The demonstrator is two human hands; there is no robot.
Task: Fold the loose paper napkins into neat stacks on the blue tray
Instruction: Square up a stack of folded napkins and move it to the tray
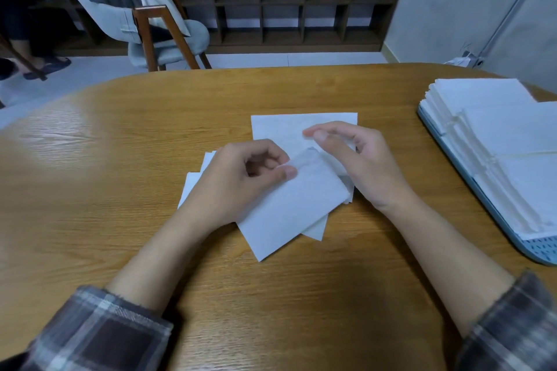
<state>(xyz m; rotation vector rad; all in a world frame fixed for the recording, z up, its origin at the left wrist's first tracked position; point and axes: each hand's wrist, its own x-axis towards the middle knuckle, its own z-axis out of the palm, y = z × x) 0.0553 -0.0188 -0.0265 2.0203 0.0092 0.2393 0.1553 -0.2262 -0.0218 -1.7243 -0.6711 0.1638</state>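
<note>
The napkin in hand point(289, 205) lies in the middle of the worktop point(120, 159), partly folded. Its long axis runs on a slant from near-left to far-right. Its far corner is lifted off the surface.

The left hand point(238, 181) rests over the napkin's left end, and its fingers point(287, 172) pinch that raised corner between thumb and forefinger. The right hand point(358, 163) hovers over the napkin's right end with its fingers curled and thumb and forefinger close together. Motion blur hides whether they grip a ply, so that cannot be told.

More loose napkins point(301, 125) lie under and around it. One is flat just beyond the hands, others poke out beneath the left wrist, and one shows under the near edge.

The relation that matters is sideways. The blue tray point(536, 250) sits at the right edge of the worktop, well apart from the napkin. It carries folded stacks point(497, 129) in rows. The right hand is the nearer one, so it seems the likelier to carry the finished fold across once the crease is pressed.

The worktop is pale wood grain with a rounded far edge and a patch of glare at left. Plaid sleeves point(99, 331) frame the near corners. Beyond stand a grey upholstered chair point(156, 39) with wooden legs and a dark cubby shelf point(286, 0) along the wall. Someone's slippered feet point(48, 65) show at far left.
</note>
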